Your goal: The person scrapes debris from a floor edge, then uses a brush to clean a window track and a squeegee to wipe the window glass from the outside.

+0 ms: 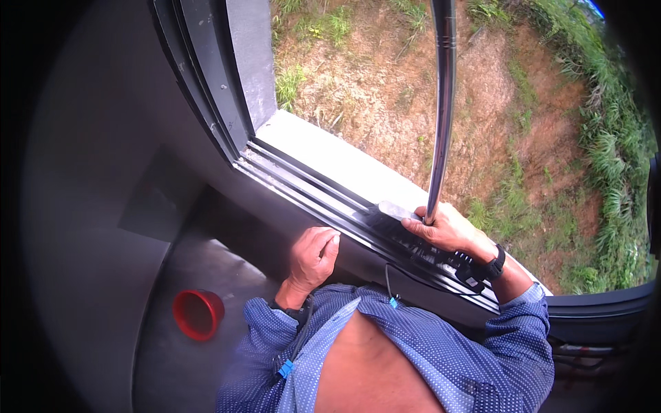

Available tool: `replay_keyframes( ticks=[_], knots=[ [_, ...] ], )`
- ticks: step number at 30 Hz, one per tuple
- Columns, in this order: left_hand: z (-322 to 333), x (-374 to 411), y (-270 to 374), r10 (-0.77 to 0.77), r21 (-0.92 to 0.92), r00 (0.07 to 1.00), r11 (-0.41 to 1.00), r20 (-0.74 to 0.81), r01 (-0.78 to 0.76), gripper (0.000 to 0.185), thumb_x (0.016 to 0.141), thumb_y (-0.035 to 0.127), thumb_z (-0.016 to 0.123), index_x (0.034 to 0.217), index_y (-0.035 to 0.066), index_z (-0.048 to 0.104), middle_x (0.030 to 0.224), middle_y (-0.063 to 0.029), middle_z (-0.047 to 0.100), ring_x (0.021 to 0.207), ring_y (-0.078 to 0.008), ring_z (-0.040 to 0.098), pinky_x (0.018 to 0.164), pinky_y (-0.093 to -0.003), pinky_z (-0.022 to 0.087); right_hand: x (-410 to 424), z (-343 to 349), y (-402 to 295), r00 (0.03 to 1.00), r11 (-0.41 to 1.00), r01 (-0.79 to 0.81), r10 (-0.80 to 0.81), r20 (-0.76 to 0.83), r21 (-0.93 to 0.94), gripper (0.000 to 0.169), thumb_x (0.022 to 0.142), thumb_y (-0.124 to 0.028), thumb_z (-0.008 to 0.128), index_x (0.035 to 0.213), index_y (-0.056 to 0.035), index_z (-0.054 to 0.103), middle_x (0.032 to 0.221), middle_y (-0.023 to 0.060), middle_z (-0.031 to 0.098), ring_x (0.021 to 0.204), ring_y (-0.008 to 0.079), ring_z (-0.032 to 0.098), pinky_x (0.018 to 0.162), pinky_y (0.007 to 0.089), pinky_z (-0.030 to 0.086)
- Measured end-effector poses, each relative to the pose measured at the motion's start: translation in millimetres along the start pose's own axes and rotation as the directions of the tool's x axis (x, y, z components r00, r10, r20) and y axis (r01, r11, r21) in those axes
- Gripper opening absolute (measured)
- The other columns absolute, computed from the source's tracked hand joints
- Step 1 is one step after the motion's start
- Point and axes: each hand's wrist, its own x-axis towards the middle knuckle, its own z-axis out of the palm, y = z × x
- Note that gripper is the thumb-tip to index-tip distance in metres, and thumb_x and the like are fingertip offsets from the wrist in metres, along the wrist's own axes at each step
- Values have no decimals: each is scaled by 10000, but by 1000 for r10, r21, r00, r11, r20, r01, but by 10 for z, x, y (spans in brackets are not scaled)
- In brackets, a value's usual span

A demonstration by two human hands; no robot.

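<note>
My right hand (446,227) grips a brush with a pale back (396,211) and dark bristles (384,227), which rest in the sliding-window track (320,199). A shiny metal tube (443,103) runs from between its thumb and fingers to the top of the picture; whether tube and brush are joined I cannot tell. Fingers curled in, my left hand (314,255) is by the inner edge of the sill, with nothing visible in it. Dark bands with cables circle both wrists.
On the dark floor at lower left stands a red bucket (199,315). White debris lies in the track's corner, beside the dark window frame (219,77). Beyond the pale outer sill (335,155) is an earth slope (372,82) with grass. Cables hang near the shirt.
</note>
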Motion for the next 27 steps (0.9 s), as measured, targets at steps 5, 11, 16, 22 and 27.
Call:
replay_keyframes(
  ticks=[5, 11, 16, 22, 27],
  knots=[
    [172, -105, 55, -30, 24, 999, 999, 42, 29, 93, 873, -7, 693, 966, -2, 685, 934, -142, 705, 829, -323, 689, 744, -383, 563, 426, 172, -38, 996, 991, 69, -62, 64, -117, 511, 994, -487, 603, 880, 2, 699, 689, 205, 631, 654, 357, 646, 625, 467, 489],
    [240, -197, 158, -94, 67, 996, 993, 11, 93, 88, 887, 19, 686, 974, 13, 692, 935, -134, 705, 839, -321, 687, 742, -390, 559, 1070, 315, -293, 958, 958, 283, -285, -40, -38, 501, 973, -475, 631, 877, 12, 699, 685, 221, 633, 659, 360, 669, 644, 472, 516],
    [245, -227, 331, -230, 30, 966, 972, -120, 235, 221, 914, 48, 682, 1128, -4, 669, 1039, -155, 702, 895, -298, 696, 757, -372, 565, 961, 190, -665, 968, 815, 245, -175, -179, 525, 508, 994, -444, 656, 785, 16, 608, 645, 17, 522, 642, 77, 463, 542, 328, 412],
    [313, 96, 763, -262, -3, 928, 963, -265, 271, 570, 912, 185, 737, 1389, -33, 516, 1290, -182, 607, 1076, -282, 644, 897, -375, 539, 747, 422, -295, 982, 845, 189, -178, -69, 500, 497, 989, -441, 655, 833, 30, 645, 700, 51, 608, 688, 96, 555, 571, 365, 453],
    [529, 139, 719, -231, 121, 963, 961, -140, 248, 814, 878, 319, 799, 1505, 2, 387, 1401, -187, 528, 1180, -290, 592, 976, -393, 490, 589, 644, -177, 953, 657, 219, -304, -13, 721, 488, 1071, -438, 517, 1174, 23, 637, 976, 106, 719, 862, 156, 676, 773, 350, 568]
  ],
)
